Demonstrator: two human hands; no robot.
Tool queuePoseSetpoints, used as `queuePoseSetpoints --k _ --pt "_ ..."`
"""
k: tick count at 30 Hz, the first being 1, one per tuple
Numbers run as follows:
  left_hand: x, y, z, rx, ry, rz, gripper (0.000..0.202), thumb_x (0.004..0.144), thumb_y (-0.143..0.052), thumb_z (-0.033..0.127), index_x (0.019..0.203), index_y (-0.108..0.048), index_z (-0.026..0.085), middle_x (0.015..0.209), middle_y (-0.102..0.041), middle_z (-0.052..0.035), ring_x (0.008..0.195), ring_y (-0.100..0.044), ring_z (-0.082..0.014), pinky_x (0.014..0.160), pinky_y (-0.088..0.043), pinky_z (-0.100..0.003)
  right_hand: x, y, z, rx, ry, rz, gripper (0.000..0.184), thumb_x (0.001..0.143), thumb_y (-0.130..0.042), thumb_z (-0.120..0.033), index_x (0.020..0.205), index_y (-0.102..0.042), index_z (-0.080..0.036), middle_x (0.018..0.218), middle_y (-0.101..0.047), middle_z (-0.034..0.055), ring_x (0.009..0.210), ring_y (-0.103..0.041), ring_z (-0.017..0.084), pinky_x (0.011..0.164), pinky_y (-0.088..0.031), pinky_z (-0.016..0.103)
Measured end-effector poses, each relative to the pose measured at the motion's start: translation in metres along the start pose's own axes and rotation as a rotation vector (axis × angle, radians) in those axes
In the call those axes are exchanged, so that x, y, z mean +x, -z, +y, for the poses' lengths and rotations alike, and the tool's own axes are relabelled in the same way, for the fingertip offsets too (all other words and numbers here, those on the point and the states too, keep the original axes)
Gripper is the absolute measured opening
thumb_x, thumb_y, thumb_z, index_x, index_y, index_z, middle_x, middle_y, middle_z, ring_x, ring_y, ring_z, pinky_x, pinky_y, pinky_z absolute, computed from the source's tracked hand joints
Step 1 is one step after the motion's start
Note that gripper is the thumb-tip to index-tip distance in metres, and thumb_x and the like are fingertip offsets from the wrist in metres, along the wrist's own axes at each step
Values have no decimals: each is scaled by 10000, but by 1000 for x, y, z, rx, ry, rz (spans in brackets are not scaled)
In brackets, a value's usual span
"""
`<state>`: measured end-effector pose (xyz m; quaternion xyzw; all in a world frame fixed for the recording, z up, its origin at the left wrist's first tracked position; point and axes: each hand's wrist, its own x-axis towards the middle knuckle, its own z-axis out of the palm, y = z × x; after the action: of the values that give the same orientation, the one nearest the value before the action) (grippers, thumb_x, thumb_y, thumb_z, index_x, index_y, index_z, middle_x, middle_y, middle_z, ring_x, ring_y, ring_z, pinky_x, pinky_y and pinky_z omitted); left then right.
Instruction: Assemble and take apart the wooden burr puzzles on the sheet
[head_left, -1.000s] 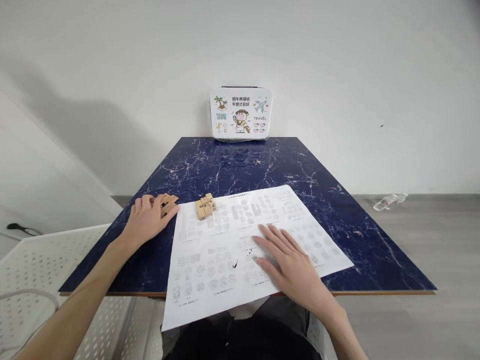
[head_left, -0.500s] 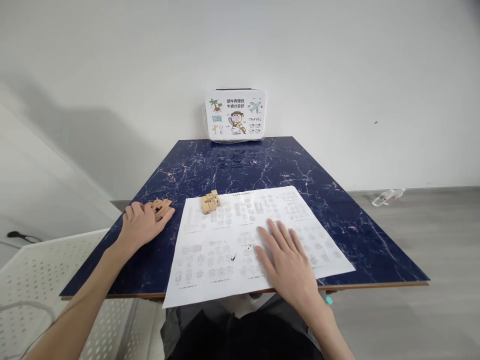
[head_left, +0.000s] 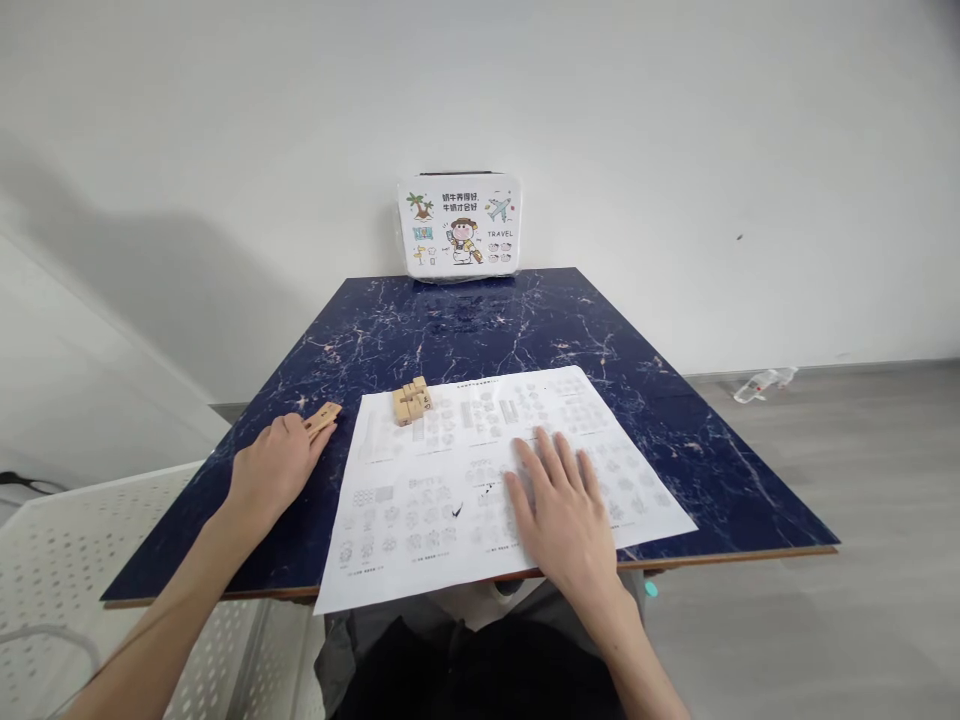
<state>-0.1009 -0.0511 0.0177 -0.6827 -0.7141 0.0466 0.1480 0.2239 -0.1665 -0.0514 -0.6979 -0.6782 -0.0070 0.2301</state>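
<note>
On my feed the left hand (head_left: pixel 266 470) is closed round some slim wooden pieces (head_left: pixel 322 418) – fingers curled over, thumb along the near-right side, ends poking out past the grip. Knuckles hide the rest, so I can't count the pieces or tell if they touch the tabletop. Back of that hand faces up; the forearm rises from the bottom left corner on a diagonal, crossing the near edge of the table

Right hand (head_left: pixel 566 510) lies palm down on the printed sheet (head_left: pixel 465 465), holding nothing that I can see. Fingers are spread and nearly straight, pointing away from the body, thumb standing off to the left. Its forearm comes up from the bottom right and leans inward over the near edge

An interlocked wooden block (head_left: pixel 412 402) sits at the sheet's far left corner, apart from both hands, between them from side to side and farther out. The sheet carries rows of small grey diagrams; its near left corner hangs past the table edge

All this is on a dark blue marbled table (head_left: pixel 480 335). At its far end I have a white cartoon-printed case (head_left: pixel 461 228) standing upright against the wall – well out of reach of either hand
</note>
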Motion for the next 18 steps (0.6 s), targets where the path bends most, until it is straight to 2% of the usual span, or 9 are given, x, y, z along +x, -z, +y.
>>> queuePoseSetpoints --k 5,9,11,14,16,18 --pt "3 1 -6 -32 11 -49 578 1040 -266 577 1140 -569 96 1008 -727 -264 948 -738 -472 721 -558 -481 2 1 -2 -5 -23 -13 617 1114 -279 -529 1615 -448 -212 1714 -337 86 1603 -258 351 1293 -227 614" --pt "-5 17 4 -84 15 -41 575 1036 -271 573 1205 -555 102 940 -749 -238 871 -747 -476 689 -541 -486 3 -2 -2 40 -42 -7 610 1116 -294 -511 1620 -437 -199 1719 -323 97 1610 -225 367 1297 -192 641" --pt "-17 30 19 -147 8 -60 534 1034 -293 568 1220 -545 136 900 -762 -184 824 -754 -441 678 -535 -458 4 -6 -1 86 -42 25 594 1113 -313 -493 1613 -446 -202 1711 -343 105 1609 -222 377 1293 -181 667" --pt "-40 47 55 -275 -124 -126 462 1044 -313 555 1184 -547 182 890 -766 -125 737 -753 -375 626 -505 -401 5 -11 -2 140 -49 100 552 1113 -325 -453 1600 -460 -231 1684 -398 108 1601 -244 388 1270 -182 721" --pt "-55 52 82 -341 -214 -170 433 1049 -344 565 1138 -559 200 846 -757 -97 672 -743 -340 591 -477 -370 6 -12 -5 144 -59 126 540 1115 -318 -418 1595 -466 -218 1673 -411 131 1595 -254 402 1252 -180 751" --pt "-65 53 107 -376 -283 -161 387 1052 -404 541 1127 -565 198 830 -750 -92 711 -755 -344 592 -467 -358 7 -13 -8 135 -73 128 540 1116 -311 -392 1590 -472 -189 1672 -404 160 1594 -249 417 1247 -162 762"
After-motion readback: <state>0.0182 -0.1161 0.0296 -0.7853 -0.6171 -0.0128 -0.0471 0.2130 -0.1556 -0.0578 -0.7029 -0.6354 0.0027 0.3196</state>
